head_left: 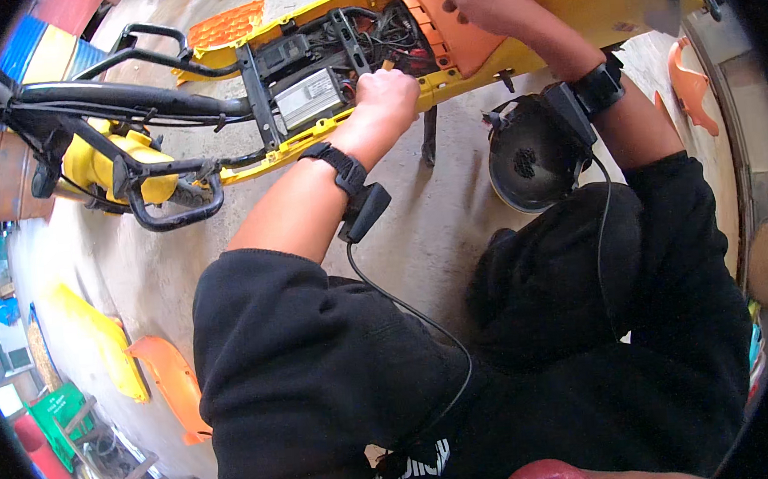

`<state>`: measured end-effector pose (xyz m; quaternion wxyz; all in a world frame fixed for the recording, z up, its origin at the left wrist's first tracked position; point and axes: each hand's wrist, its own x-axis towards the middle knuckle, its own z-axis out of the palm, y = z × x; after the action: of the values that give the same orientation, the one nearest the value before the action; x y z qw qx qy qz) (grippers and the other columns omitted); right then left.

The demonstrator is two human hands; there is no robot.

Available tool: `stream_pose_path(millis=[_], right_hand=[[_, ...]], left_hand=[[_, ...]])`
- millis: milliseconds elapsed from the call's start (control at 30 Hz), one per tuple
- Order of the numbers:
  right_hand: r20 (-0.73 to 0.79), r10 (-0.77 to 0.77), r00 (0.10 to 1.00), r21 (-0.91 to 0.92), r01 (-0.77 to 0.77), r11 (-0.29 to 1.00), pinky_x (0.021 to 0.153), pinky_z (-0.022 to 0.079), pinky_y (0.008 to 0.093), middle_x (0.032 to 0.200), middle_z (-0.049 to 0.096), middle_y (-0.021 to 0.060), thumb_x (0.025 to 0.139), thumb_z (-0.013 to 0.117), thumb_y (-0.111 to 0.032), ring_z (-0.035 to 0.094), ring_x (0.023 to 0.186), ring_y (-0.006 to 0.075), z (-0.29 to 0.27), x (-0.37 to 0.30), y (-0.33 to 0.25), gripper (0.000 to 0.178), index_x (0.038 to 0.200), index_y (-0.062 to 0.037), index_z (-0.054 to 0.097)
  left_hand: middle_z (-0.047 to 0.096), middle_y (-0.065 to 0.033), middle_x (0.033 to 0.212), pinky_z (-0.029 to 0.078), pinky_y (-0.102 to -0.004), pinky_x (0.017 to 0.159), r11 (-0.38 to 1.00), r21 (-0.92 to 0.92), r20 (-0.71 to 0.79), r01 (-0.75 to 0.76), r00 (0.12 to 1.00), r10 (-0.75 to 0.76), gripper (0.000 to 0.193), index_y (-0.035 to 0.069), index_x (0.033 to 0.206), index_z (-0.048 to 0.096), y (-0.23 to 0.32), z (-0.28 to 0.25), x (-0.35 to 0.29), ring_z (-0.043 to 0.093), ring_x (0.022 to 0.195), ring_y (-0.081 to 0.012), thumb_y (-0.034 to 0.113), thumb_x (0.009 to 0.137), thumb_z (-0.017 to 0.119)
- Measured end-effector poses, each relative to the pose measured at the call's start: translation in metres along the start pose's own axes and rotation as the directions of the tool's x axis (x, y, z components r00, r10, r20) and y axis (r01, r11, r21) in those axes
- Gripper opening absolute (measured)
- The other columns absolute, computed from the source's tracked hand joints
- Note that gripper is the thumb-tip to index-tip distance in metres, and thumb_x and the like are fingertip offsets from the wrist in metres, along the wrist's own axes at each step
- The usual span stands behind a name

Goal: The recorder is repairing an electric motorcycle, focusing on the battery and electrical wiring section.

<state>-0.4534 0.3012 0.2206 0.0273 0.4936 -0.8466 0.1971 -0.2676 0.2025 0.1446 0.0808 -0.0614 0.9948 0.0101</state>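
Observation:
A yellow frame [306, 138] of a scooter-like vehicle lies ahead of me, its middle bay uncovered. My left hand [387, 95] is closed in a fist over the near rim of that bay. A small tan-orange piece [388, 64] shows just past its knuckles; what the fingers hold is hidden. Inside the bay are a silver metal box [309, 100], a black box [285, 54] and tangled dark wires [392, 39]. Farther right, my right hand [479, 0] hovers over or rests on an orange panel [455, 48], its fingers apart and slightly bent, with nothing seen in them.
Black tubular bars [173, 220] stick out at the frame's left end. A round black bowl [530, 162] with small dark bits stands near my knee. Orange [169, 379] and yellow [106, 339] body panels lie at left, another orange piece [692, 89] at right. Cables hang from my wrist devices.

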Motion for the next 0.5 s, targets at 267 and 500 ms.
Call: stream_pose_path(millis=[267, 500], right_hand=[[0.373, 0.071, 0.925, -0.316, 0.055, 0.947, 0.077, 0.053, 0.043, 0.092, 0.07, 0.0196, 0.089, 0.056, -0.016, 0.068, 0.084, 0.0344, 0.011, -0.029, -0.001, 0.023, 0.103, -0.0021, 0.069], [0.495, 0.077, 0.865, -0.228, 0.044, 0.973, 0.072, 0.053, 0.0426, 0.088, 0.07, 0.0187, 0.084, 0.057, -0.013, 0.069, 0.08, 0.0328, 0.013, -0.036, -0.006, 0.024, 0.101, -0.0024, 0.07]], left_hand=[[0.07, -0.0096, 0.096, 0.054, -0.0385, 0.076, 1.0, -0.007, -0.141, -0.016, 0.99, 0.015, 0.051, 0.006, 0.102, 0.062, 0.005, 0.004, -0.002, 0.066, 0.097, -0.0247, 0.044, 0.072, 0.081], [0.071, -0.0095, 0.085, 0.054, -0.0397, 0.07, 0.998, 0.022, -0.204, -0.06, 0.977, 0.063, 0.051, 0.006, 0.099, 0.06, 0.003, 0.014, 0.005, 0.07, 0.084, -0.0283, 0.045, 0.072, 0.079]])
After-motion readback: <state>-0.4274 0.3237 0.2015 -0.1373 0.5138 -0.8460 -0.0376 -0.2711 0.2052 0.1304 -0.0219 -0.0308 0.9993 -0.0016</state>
